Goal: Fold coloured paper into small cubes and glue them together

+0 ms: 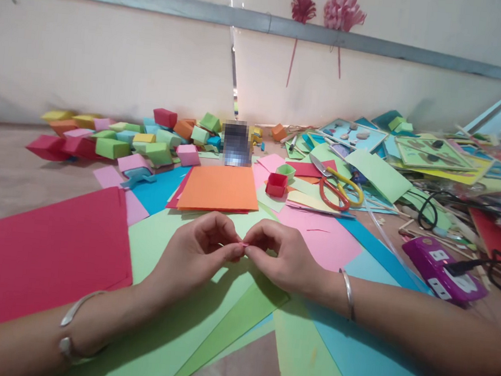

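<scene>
My left hand (203, 245) and my right hand (284, 253) meet at the middle, fingertips nearly touching. Between their pinched thumbs and forefingers is a small pink piece of paper (244, 244), mostly hidden by the fingers. Beneath the hands lie large light green sheets (155, 261) and a darker green strip of paper (228, 328). Just beyond sits a stack of orange square paper (219, 188). A thin red strip (318, 230) rests on a pink sheet (337, 249) to the right.
Red-and-yellow-handled scissors (339, 190) lie beside a small red paper box (276, 184). Folded paper cubes (112, 148) are heaped at the back left, near red sheets (50, 245). On the right are a purple power strip (441, 271), cables and piled cards (435, 154).
</scene>
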Tool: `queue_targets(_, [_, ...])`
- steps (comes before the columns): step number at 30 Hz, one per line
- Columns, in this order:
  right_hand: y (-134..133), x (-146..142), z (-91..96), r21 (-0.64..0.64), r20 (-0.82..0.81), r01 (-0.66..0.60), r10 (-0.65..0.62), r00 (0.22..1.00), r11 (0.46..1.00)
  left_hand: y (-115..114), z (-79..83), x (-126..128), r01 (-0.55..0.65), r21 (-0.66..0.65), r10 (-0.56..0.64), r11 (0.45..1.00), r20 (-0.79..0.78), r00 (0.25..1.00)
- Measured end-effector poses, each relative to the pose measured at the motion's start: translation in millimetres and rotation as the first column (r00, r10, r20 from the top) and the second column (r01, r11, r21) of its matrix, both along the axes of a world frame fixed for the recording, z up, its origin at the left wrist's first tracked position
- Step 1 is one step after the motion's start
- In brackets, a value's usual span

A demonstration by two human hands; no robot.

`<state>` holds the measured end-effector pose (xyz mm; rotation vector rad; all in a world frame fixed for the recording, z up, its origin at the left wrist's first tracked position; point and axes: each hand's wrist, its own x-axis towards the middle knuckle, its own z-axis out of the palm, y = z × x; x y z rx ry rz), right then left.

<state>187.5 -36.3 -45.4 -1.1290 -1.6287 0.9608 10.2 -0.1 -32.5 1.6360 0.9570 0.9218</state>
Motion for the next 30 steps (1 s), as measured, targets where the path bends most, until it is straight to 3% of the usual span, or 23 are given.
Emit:
queue_targets(4, [2, 5, 8.9, 0.059, 0.208, -0.079, 0.065, 0.976, 0.995, 0, 1.9, -2, -0.006, 0.16, 0.008, 0.987, -0.01, 1.0])
queue_targets(7, [2, 9, 13.7, 0.093, 0.393, -0.183, 0.133, 0.91, 0.979, -1, 4.4, -2, 0.059, 0.077, -0.061, 0.995, 0.025, 0.998])
queue_targets(9, [1, 9, 15.7, 0.082, 0.397, -0.217, 0.167, 0.903, 0.973, -3, 6.0, -2, 0.103, 0.004, -0.103, 0.995, 0.077, 0.992])
queue_targets(15, [-9, 3, 19.5, -0.112, 0.015, -0.195, 0.198, 0.98, 0.974, -12, 8.4, -4, 0.18, -0.229, -0.119, 0.957, 0.257, 0.959])
queue_targets(18, [-11, -1, 18.3, -0.246, -0.218, -0.268, 0.217, 0.952, 0.931, -13, 9.5, -3, 0.195, -0.341, -0.09, 0.92, 0.299, 0.95])
queue_targets(20, [-9, -3, 16.1, -0.302, -0.27, -0.283, 0.203, 0.941, 0.91, -10, 8.2, -1, 0.202, -0.381, -0.081, 0.902, 0.31, 0.947])
queue_targets(22, [-6, -2, 13.7, -0.283, -0.14, -0.207, 0.173, 0.975, 0.936, -5, 4.5, 0, 0.167, -0.392, -0.054, 0.905, 0.283, 0.958])
queue_targets(24, [-1, -1, 11.8, -0.142, 0.125, -0.106, 0.124, 0.984, 0.984, 1, -0.3, 0, 0.094, -0.368, -0.014, 0.925, 0.213, 0.977])
queue_targets(26, [2, 1, 10.8, 0.024, 0.337, -0.085, 0.072, 0.939, 0.996, 5, -3.4, -1, 0.018, -0.324, 0.028, 0.946, 0.137, 0.99])
queue_targets(28, [3, 3, 11.1, 0.093, 0.382, -0.11, 0.067, 0.922, 0.99, 4, -2.9, -2, -0.022, -0.278, 0.05, 0.96, 0.092, 0.994])
queue_targets(30, [2, 3, 12.9, 0.083, 0.311, -0.126, 0.095, 0.946, 0.988, 1, 0.4, -3, -0.024, -0.244, 0.046, 0.97, 0.085, 0.995])
